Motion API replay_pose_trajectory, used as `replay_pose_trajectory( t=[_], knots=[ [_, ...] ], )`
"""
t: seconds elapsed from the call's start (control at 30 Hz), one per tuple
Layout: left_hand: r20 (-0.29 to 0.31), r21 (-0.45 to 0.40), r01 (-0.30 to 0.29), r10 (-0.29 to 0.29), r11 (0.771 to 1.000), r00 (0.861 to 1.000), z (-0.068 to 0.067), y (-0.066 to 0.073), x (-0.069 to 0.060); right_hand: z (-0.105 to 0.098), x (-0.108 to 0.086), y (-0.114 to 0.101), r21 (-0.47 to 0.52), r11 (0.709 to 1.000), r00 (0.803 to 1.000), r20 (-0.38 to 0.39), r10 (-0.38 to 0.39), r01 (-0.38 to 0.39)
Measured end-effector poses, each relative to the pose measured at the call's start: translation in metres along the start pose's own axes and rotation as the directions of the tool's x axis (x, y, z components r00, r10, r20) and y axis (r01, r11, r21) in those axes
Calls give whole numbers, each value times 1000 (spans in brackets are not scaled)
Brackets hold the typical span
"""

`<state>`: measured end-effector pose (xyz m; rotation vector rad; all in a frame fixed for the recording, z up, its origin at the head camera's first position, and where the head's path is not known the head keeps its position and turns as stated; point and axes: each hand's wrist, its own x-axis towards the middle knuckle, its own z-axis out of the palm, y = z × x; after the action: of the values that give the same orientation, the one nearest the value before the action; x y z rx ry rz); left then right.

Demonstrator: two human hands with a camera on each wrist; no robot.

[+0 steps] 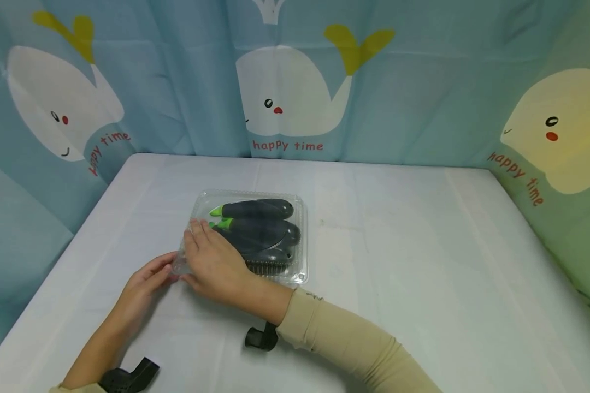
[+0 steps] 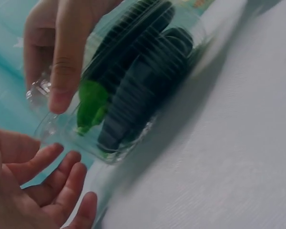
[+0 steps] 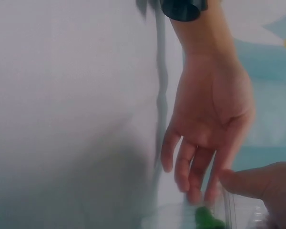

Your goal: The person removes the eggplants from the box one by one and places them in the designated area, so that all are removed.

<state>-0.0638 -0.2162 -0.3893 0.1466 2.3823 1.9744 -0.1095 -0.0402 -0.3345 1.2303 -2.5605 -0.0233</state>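
1. A clear plastic clamshell container is sitting on the white-clothed table, left of its middle, nearer the left edge than the right.
2. Dark eggplants are lying inside, their visible green caps pointing towards the table's left edge.
3. The right hand is laying fairly straight fingers over the container's left end, its thumb reaching down at the near-left corner; it is pressing or steadying, it seems, rather than gripping.
4. The left hand is holding its fingers relaxed and parted beside that same corner; whether the tips are touching the plastic is hard to tell.
5. The step appears to be handling that corner. The right palm should be bearing down close to the rim, not mid-lid, since thin plastic is probably flexing easily.
6. The left fingertips would best be backing the corner from outside, opposing the right thumb, so that nothing is skidding towards the table's left edge.
7. The base should be staying level; tilting could be setting the smooth eggplants rolling.
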Motion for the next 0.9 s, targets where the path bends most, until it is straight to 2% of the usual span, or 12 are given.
replay_pose_trajectory(
  t=[0.17, 0.33, 0.47, 0.67, 0.9],
  knots=[
    [16, -91, 65, -64, 994, 998, -6, 0, 1, 0, 4, -3, -46, 998, 999, 19, 39, -38],
    [39, -173, 98, -93, 980, 995, -7, 0, -1, 3, 6, -7, -127, 991, 999, -41, 32, -37],
    [57, -238, 77, -66, 968, 996, -7, -2, -1, 6, 5, -8, -166, 985, 993, -113, 25, -44],
    [78, -376, 31, -1, 926, 997, -7, -6, -1, 9, 5, -9, -150, 987, 983, -183, 28, -56],
    [48, -402, 21, -1, 915, 999, -5, -7, 1, 8, 6, -5, -161, 987, 978, -208, -10, -24]
  ],
)
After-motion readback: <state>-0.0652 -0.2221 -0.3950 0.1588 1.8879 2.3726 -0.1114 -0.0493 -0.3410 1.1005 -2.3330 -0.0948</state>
